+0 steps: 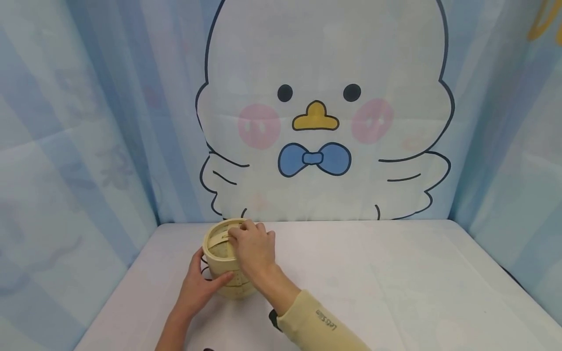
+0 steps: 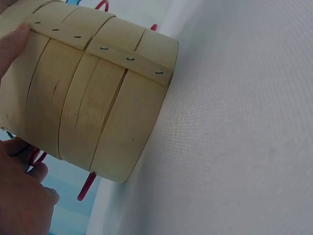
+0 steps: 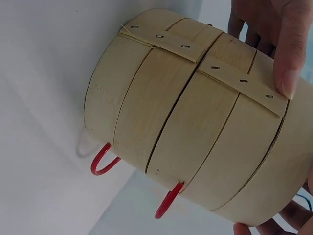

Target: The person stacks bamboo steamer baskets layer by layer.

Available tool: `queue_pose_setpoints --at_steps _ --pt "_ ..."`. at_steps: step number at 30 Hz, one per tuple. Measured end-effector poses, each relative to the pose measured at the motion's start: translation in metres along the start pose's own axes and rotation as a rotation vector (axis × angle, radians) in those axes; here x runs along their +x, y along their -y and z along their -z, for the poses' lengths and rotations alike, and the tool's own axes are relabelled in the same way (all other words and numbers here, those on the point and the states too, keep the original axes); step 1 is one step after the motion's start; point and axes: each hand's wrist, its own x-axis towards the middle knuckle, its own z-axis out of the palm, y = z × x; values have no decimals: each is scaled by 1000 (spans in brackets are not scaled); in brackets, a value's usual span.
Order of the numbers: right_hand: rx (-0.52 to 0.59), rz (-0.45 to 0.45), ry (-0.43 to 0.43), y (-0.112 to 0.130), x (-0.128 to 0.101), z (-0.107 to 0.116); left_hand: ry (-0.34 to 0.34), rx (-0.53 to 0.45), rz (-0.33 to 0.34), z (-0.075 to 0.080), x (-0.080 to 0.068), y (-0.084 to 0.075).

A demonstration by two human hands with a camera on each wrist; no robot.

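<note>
A stack of pale bamboo steamer tiers (image 1: 224, 273) with red wire handles (image 3: 103, 161) stands on the white table (image 1: 373, 282), left of centre near the back. My left hand (image 1: 199, 285) grips its near left side, the thumb (image 2: 12, 44) lying on the stapled band. My right hand (image 1: 253, 249) reaches over the top tier and holds its rim, thumb (image 3: 292, 49) pressed on the outer wall. In the right wrist view the steamer (image 3: 195, 122) fills the frame; in the left wrist view the steamer (image 2: 88, 93) sits upper left. The steamer's inside is mostly hidden by the right hand.
A fabric backdrop with a large cartoon duck (image 1: 322, 112) closes off the back, and blue striped curtains (image 1: 66, 146) close both sides. A small dark object (image 1: 273, 319) peeks out beside my yellow sleeve (image 1: 316, 326). The white tabletop stretches to the right.
</note>
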Motion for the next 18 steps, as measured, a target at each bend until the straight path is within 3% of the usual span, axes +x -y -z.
queue_pose_setpoints --at_steps 9,18 --pt "-49 2 5 1 -1 1 2 2 8 -1 0 -1" --pt "9 20 68 -4 0 10 -2 -8 -3 -1 0 0"
